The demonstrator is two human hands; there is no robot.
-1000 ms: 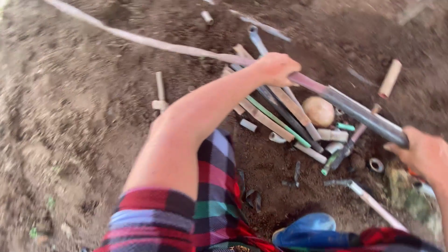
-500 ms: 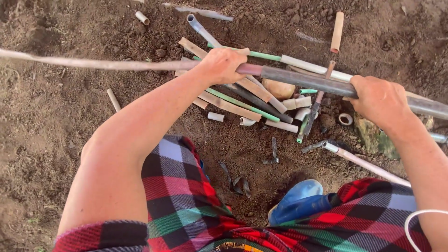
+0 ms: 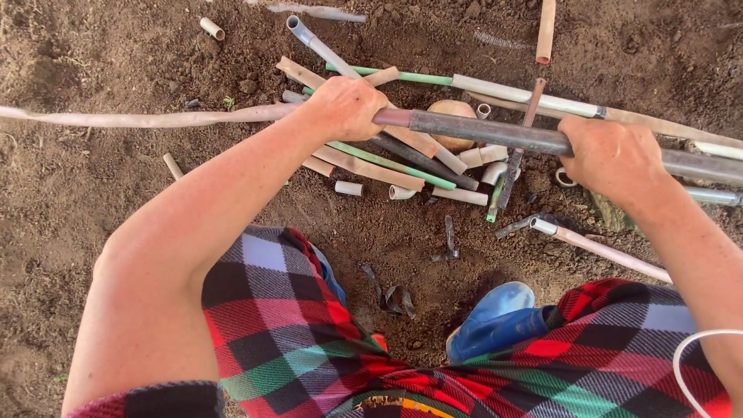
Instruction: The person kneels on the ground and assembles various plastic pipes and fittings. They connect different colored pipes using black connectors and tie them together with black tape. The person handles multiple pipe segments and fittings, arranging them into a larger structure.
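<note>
Left hand (image 3: 346,108) wrapped tight around the junction of a pale flattened hose (image 3: 155,119) and a dark pipe (image 3: 487,131). Right hand (image 3: 611,157) clenched on the same dark pipe further along, both held level above the bare soil (image 3: 93,201). Hose end seemingly pushed onto the pipe mouth already, judging by the overlap under the left fingers; depth of seating hidden by the grip. Below and between the hands, a loose heap of cut pipe offcuts (image 3: 387,166), lying untouched. Nearer the body, a blue boot (image 3: 495,321).
</note>
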